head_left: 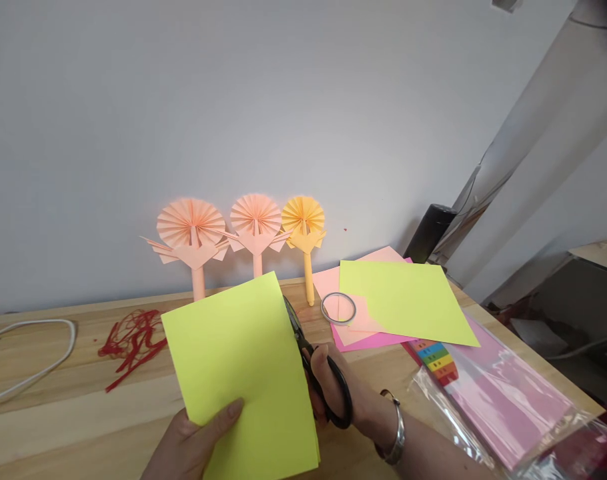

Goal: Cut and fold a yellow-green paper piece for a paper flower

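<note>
My left hand (198,437) grips a folded sheet of yellow-green paper (243,373) by its lower left edge, thumb on top and fingers hidden beneath. Fingers of my right hand (333,387) are closed around the black handles of a pair of scissors (311,357). The scissor blades lie along the paper's right edge and point up and away from me; part of them is hidden by the paper. Behind the sheet, three folded paper fans with stick handles lean on the wall: a pink one (191,223), another pink one (256,217) and an orange one (303,213).
Red strings (133,343) and a white cable (66,323) lie to the left. On the right are a yellow-green sheet (408,297), pink papers, a tape ring (354,310) and a plastic packet of pink paper (513,393). A black cylinder (430,230) stands at the back right.
</note>
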Motion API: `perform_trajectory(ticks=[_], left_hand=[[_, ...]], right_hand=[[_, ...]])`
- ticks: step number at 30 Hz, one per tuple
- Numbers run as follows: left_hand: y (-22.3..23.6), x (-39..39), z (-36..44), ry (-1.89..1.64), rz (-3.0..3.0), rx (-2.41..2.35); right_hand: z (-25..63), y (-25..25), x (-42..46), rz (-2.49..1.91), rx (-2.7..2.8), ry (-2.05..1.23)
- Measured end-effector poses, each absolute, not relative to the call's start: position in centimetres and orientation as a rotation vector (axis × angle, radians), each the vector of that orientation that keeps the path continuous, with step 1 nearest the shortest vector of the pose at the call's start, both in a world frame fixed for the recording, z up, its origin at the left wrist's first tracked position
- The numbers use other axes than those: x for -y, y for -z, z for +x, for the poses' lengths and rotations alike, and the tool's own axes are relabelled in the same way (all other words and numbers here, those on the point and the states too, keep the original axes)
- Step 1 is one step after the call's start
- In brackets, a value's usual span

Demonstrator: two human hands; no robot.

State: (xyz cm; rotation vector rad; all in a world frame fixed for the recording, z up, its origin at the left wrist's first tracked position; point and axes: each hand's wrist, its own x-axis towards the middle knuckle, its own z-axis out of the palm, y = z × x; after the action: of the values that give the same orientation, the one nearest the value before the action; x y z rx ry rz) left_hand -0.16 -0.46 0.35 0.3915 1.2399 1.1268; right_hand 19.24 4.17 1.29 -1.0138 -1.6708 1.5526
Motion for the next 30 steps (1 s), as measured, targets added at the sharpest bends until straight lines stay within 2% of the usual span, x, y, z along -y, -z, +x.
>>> perform_trajectory(ticks=[19,30], left_hand=[[0.0,0.3,-0.6,-1.085,0.381,-1.209],[0.1,0.4,-0.5,-1.085,0.362,-1.202]], right_hand=[[19.9,-3.1,-4.0,-1.003,1.83,-1.472],[20.3,-2.4,-4.3,-0.917,1.8,-1.484]])
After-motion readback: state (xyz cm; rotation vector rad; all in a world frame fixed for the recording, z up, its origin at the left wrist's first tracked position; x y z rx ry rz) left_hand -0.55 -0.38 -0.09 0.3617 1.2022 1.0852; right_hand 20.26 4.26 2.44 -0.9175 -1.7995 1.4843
